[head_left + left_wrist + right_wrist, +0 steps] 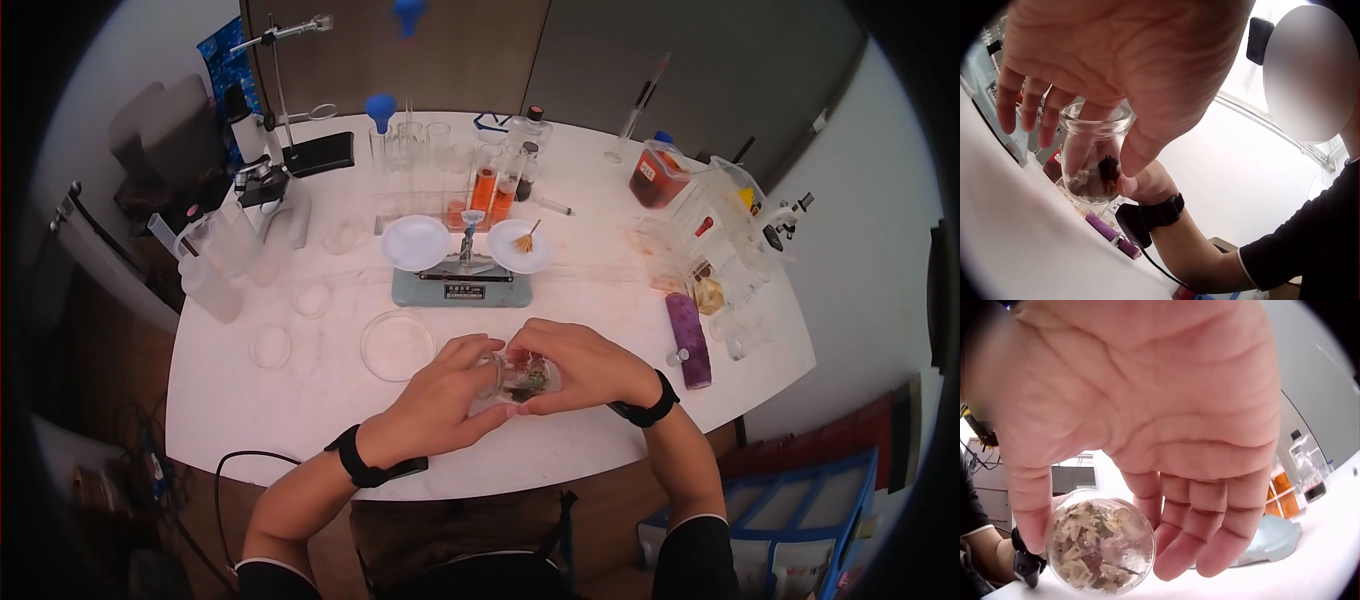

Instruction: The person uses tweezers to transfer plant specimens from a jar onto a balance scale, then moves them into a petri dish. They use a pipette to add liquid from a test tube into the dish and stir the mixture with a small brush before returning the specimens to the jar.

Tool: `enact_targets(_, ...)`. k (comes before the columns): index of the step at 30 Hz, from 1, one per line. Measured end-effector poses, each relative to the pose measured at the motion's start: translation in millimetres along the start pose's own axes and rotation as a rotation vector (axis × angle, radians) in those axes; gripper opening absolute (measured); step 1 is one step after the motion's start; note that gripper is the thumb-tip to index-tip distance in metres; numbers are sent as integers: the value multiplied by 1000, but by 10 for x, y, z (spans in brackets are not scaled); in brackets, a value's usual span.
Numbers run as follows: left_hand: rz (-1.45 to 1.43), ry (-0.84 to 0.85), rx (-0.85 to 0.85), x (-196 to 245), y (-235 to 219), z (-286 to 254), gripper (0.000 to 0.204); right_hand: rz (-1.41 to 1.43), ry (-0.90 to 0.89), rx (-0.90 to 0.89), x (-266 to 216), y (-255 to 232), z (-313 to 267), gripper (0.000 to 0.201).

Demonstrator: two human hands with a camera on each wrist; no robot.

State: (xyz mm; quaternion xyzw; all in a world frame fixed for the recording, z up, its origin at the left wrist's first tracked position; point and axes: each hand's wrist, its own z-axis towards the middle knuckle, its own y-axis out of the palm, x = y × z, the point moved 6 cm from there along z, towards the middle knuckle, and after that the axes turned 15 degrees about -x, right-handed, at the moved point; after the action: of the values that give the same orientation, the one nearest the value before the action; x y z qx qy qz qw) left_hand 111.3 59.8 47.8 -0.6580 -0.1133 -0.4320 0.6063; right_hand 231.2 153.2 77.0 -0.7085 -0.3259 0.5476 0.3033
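Note:
A small clear glass jar (525,382) lies tipped between both hands above the table's near side, its mouth toward the left. Inside are dried pale, green and dark plant-like bits, seen through its round base (1100,547) in the right wrist view. My left hand (428,408) holds it near the neck, thumb on one side and a finger on the other. With thumb and fingers, my right hand (592,370) grips the base end. Just left of the jar, a round glass dish (362,345) lies flat on the table.
Behind the hands stands a balance (460,292) with two white pans, a brownish brush-like thing on the right one. Tubes of orange liquid (484,190) are behind it. A purple roll (688,340) lies at right; squeeze bottles (208,288) and a microscope (262,180) stand at left.

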Motion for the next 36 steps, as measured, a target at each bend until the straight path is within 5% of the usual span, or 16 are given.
enact_targets(21, -328, 10, 132, -161, -85, -41, 24, 163, -86, 61, 104, -36, 105, 49)
enact_targets(36, -631, -77, 228, -178, -135, -85, 54, 136, -29, 179, 35, -133, 8, 52)
